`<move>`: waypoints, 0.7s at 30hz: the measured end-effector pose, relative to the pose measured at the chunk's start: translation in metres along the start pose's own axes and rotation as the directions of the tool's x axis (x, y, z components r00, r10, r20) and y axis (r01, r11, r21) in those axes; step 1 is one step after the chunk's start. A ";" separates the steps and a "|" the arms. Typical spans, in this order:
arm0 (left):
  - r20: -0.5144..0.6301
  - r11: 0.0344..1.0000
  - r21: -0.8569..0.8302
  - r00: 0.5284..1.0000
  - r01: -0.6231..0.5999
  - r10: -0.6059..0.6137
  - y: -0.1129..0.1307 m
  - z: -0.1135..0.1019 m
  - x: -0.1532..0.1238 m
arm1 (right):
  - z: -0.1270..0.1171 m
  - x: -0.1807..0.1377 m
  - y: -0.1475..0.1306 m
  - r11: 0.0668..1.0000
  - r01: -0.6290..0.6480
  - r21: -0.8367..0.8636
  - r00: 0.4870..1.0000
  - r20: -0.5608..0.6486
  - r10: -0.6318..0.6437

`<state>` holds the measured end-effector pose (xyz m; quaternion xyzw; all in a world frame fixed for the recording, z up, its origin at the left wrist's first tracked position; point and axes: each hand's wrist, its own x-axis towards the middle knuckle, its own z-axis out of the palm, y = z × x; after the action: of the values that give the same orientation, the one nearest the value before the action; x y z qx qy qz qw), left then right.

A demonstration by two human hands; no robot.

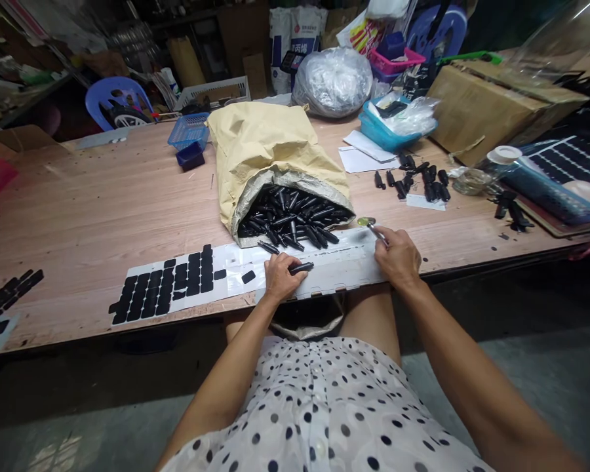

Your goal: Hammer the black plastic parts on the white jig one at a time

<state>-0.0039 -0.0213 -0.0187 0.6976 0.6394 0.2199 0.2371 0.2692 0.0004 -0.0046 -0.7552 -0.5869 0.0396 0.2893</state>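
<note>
My left hand (281,278) is closed on a slim black pen-shaped plastic piece (301,268), whose end points right past the fingers. My right hand (397,254) grips a thin metal tool (372,226) with a rounded yellow-green end pointing up and left; its exact kind is unclear. Both hands are over a white board (344,263) at the table's front edge. Just beyond them lies a yellow sack (270,134), its mouth facing me and full of similar black pieces (295,213). A few of these spill onto the board.
Black rounded pads (150,293) cover a white sheet at left. A blue basket (189,131) and a small dark blue box (190,157) stand left of the sack. Black fittings (430,182), a teal basin (388,131), a jar (476,177) and a cardboard box (476,108) are at right.
</note>
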 end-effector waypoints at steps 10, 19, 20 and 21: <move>-0.016 0.994 0.024 0.994 -0.105 0.105 -0.009 0.000 -0.003 | 0.034 0.009 0.030 0.961 -0.025 -0.276 0.995 -0.095 -0.001; 0.121 0.844 0.047 0.842 -0.534 0.525 -0.016 0.014 -0.063 | 0.036 0.009 0.026 0.946 -0.035 -0.321 0.995 -0.097 0.004; 0.129 0.855 0.049 0.852 -0.516 0.507 -0.015 0.014 -0.065 | 0.036 0.008 0.025 0.948 -0.036 -0.316 0.995 -0.097 0.006; 0.130 0.873 0.048 0.870 -0.485 0.476 -0.014 0.012 -0.065 | 0.036 0.008 0.025 0.951 -0.037 -0.308 0.995 -0.096 0.007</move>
<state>-0.0127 -0.0856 -0.0370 0.8547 0.4396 0.2063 0.1834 0.2790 0.0182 -0.0442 -0.7987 -0.5633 -0.0852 0.1940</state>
